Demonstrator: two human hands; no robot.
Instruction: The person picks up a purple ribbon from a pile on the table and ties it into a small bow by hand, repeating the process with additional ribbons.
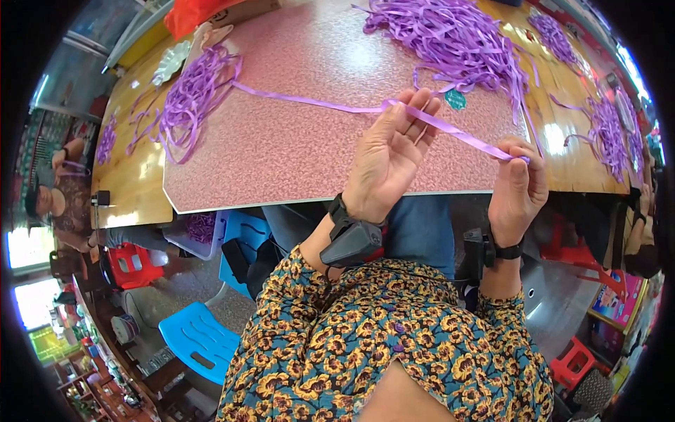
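A narrow purple ribbon (302,102) runs from the ribbon pile (197,98) on the left across the table to both my hands. My left hand (394,155) is turned palm up, its thumb pressing the ribbon near the fingertips. From there the strip stretches over the fingers, slanting down to the right. My right hand (520,184) pinches it between thumb and fingertips, just over the table's front edge. A small bunched bit of ribbon shows at that pinch; whether it is a knot I cannot tell. Both wrists wear black strapped devices.
A large ribbon heap (450,42) lies at the far right of the pink speckled tabletop (281,155). Beside it is a round green sticker (455,99). More ribbon bunches (608,133) lie on the wooden table at right. People sit at both sides. A blue stool (200,341) stands at lower left.
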